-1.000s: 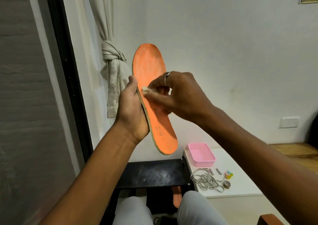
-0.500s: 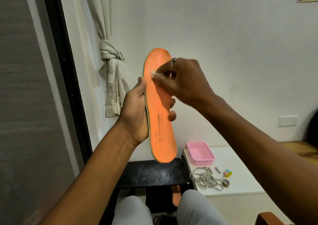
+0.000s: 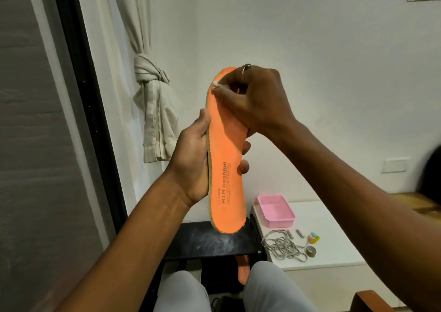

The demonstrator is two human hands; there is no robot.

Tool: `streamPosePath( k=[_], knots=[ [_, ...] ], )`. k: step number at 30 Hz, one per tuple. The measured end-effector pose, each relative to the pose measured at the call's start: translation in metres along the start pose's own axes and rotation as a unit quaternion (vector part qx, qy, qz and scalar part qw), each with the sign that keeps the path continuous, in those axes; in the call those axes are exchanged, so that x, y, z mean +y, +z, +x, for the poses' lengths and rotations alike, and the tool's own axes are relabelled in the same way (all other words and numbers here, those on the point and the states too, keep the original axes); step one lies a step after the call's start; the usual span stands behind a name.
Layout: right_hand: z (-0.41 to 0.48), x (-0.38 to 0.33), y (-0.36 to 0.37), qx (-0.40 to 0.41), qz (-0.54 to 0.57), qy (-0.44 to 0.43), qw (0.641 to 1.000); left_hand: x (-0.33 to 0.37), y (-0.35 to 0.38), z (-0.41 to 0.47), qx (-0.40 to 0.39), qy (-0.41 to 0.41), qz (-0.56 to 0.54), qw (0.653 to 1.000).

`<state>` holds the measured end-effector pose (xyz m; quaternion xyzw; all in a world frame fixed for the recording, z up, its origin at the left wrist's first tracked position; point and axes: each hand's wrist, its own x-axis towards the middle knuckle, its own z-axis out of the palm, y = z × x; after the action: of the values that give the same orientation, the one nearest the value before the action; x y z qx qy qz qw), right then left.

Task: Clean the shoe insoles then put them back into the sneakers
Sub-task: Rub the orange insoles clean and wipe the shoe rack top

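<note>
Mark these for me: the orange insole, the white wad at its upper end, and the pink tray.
orange insole (image 3: 225, 149), head view, middle of its orange top face.
white wad (image 3: 216, 85), head view, the exposed white tip.
pink tray (image 3: 281, 221), head view, its front wall.

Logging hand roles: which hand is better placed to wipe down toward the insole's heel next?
Right. The right hand pinches the small white wipe against the insole at its toe end; the left hand grips its middle, steadying it.
</note>
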<state>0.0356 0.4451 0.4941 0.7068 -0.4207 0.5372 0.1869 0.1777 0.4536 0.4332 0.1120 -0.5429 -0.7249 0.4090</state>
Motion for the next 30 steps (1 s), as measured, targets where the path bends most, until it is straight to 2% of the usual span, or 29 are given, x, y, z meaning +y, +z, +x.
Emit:
streamPosePath(
  k=[3, 5, 9, 11, 14, 17, 20, 22, 24, 27, 30],
  knots=[
    [-0.016, -0.009, -0.005, -0.081, 0.076, -0.013, 0.994, 0.004, 0.001, -0.001, 0.010, 0.012, -0.012, 1.000],
    [-0.019, -0.005, -0.012, -0.113, 0.071, -0.014, 0.991, 0.004, 0.001, -0.001, 0.003, 0.008, -0.010, 1.000],
    [0.002, 0.012, -0.015, -0.033, -0.019, 0.010, 0.999, -0.002, 0.000, 0.000, -0.013, -0.013, 0.012, 1.000],
    [0.003, 0.008, -0.012, -0.005, -0.015, 0.003, 1.000, -0.002, 0.001, 0.000, -0.015, -0.011, 0.012, 1.000],
    [-0.013, -0.003, -0.010, -0.072, 0.063, -0.018, 0.995, 0.003, 0.000, -0.001, 0.001, 0.007, -0.003, 1.000],
    [-0.015, 0.001, -0.011, -0.107, 0.039, -0.024, 0.993, 0.004, -0.001, -0.001, -0.001, 0.005, -0.005, 1.000],
    [0.002, 0.012, -0.011, -0.033, -0.028, -0.001, 0.999, 0.000, -0.002, -0.001, -0.012, -0.005, 0.013, 1.000],
    [0.005, 0.008, -0.007, 0.000, -0.035, 0.006, 0.999, 0.000, -0.001, -0.001, -0.019, -0.007, 0.015, 1.000],
    [-0.002, -0.001, -0.005, -0.023, 0.022, -0.002, 0.999, 0.002, 0.000, -0.001, -0.006, -0.001, 0.012, 1.000],
    [-0.016, -0.008, -0.010, -0.106, 0.073, -0.031, 0.991, 0.004, 0.000, -0.001, 0.013, 0.013, 0.005, 1.000],
    [-0.009, 0.009, -0.017, -0.113, 0.016, -0.002, 0.993, 0.004, -0.001, -0.002, 0.007, 0.012, 0.005, 1.000]
  ],
)
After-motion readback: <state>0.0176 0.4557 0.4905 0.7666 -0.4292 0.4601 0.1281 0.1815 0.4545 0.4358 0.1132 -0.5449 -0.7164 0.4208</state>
